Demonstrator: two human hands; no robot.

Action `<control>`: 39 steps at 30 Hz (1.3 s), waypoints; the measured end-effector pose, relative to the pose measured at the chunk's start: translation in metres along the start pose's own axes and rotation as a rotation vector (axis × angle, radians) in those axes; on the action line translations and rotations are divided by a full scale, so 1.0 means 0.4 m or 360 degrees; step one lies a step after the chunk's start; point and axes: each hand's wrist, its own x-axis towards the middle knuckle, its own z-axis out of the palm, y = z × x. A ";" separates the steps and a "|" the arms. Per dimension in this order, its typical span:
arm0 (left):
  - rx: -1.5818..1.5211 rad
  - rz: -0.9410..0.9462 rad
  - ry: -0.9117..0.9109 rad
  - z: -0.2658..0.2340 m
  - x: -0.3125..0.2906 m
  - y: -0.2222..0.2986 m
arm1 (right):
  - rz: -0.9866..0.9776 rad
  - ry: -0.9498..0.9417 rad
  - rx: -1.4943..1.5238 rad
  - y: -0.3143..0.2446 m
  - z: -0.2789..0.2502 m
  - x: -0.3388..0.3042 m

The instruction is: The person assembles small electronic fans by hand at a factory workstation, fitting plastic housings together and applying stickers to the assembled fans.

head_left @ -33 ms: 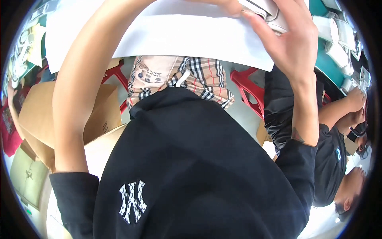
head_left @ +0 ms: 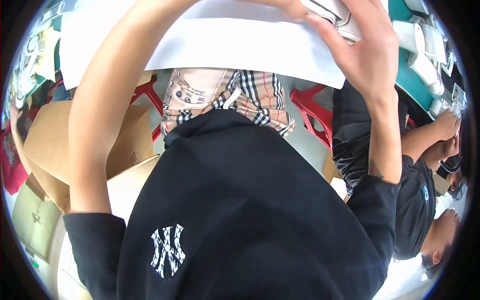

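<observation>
White parts (head_left: 342,16), bare sheet (head_left: 250,47) to near edge

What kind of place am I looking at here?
Probably a shared workshop or small assembly area: rounded white objects crowd a green worktop, a large brown cardboard box stands at left, and another person in a black shirt is at right.

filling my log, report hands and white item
Left hand, right hand at white item; grip unclear. White sheet alongside. Picture's top edge crops both hands.
</observation>
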 end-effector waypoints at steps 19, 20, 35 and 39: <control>0.0326 0.0021 0.0057 -0.042 -0.220 0.119 | 0.0419 0.0326 0.0944 -0.008 -0.038 -0.056; 0.0378 -0.0082 -0.0228 -0.118 -0.235 0.142 | 0.0291 0.0234 0.0522 0.009 -0.043 -0.056; 0.1182 0.0538 0.0636 0.016 -0.115 -0.011 | -0.0009 0.0326 0.0524 0.072 0.127 -0.023; 0.0733 0.0447 0.0473 -0.006 -0.101 -0.004 | -0.0016 0.0375 0.0392 0.080 0.137 -0.029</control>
